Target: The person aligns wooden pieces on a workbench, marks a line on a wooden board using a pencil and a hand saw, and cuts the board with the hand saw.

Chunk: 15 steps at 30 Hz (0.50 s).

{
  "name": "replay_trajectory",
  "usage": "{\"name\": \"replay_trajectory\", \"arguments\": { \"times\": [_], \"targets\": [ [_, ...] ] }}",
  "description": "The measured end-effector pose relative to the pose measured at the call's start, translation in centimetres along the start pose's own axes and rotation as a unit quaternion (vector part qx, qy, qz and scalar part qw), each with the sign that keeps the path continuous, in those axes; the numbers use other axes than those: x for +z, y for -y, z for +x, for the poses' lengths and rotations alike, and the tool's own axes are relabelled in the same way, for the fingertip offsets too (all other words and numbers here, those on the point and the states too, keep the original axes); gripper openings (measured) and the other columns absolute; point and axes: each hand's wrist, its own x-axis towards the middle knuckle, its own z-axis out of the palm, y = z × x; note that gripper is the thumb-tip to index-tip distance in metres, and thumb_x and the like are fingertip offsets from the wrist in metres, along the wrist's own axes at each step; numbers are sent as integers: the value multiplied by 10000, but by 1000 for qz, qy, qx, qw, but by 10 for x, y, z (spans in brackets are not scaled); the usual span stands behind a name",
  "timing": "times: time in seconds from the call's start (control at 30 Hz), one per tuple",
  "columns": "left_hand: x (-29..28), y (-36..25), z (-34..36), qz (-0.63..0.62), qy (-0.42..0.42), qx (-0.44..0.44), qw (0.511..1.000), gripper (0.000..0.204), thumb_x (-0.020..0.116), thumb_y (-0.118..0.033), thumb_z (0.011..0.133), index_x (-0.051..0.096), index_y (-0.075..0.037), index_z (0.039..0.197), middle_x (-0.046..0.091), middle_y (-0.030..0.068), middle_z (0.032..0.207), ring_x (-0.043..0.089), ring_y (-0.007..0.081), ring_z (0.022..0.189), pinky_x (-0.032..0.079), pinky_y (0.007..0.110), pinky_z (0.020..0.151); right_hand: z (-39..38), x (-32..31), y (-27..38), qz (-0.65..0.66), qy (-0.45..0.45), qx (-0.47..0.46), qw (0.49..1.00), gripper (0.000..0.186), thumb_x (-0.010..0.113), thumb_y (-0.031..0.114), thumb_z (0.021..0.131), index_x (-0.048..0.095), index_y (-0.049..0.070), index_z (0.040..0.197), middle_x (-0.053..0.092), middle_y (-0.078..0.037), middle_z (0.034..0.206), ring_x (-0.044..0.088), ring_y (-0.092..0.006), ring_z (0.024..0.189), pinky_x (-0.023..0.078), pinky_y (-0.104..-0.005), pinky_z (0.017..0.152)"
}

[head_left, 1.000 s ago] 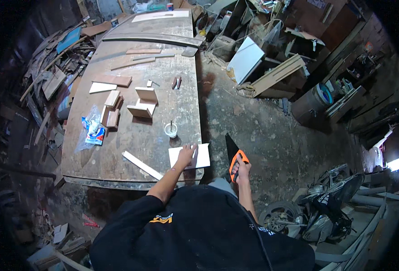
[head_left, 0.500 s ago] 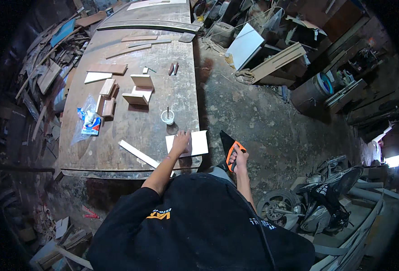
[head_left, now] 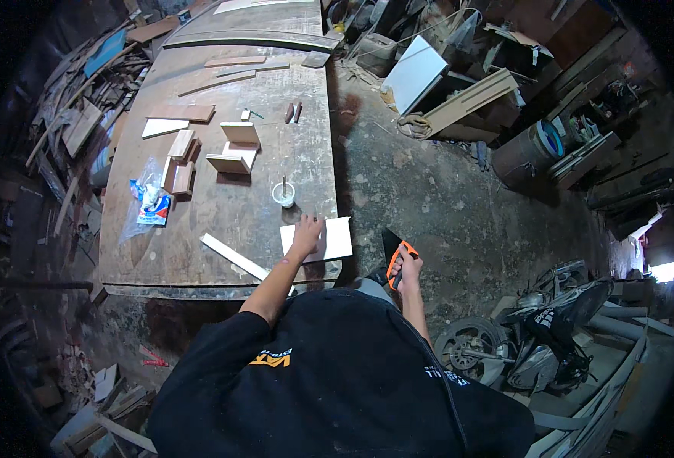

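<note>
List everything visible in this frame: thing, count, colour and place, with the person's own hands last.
Workbench: one, brown, centre left.
White board: one, near table edge, under the left hand.
Pale strip: one, whitish, left of that board.
Small cup: one, white, a stick standing in it, behind the board.
Wood blocks: several, tan, mid-table.
Plastic bag: one, clear with blue and red, table's left side.
Motorbike: one, dark, floor at right.
Handsaw: one, orange and black handle, off the table's right edge.
Left hand: flat on the white board.
Right hand: its grip closed on the handsaw handle.
</note>
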Motion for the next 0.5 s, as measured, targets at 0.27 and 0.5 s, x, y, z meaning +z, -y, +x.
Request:
{"name": "replay_trajectory", "arguments": {
  "times": [0.27, 0.5],
  "targets": [
    [6, 0, 12, 8, 65, -12, 998, 960, 824, -111, 652, 358, -128, 1491, 263, 328, 1542, 389, 469, 1365, 446, 582, 1029, -5, -8, 4, 32, 63, -55, 996, 361, 696, 255, 926, 450, 159, 679, 436, 39, 537, 407, -94, 393, 309, -282, 372],
    [6, -7, 5, 14, 86, 5, 996, 1021, 902, -183, 554, 387, -94, 1431, 501, 180, 1336, 478, 387, 1261, 472, 584, 971, 0, -19, -22, 27, -11, 1, 1000, 421, 711, 276, 915, 416, 133, 650, 397, 30, 507, 426, -124, 399, 349, -298, 389]
  ]
}}
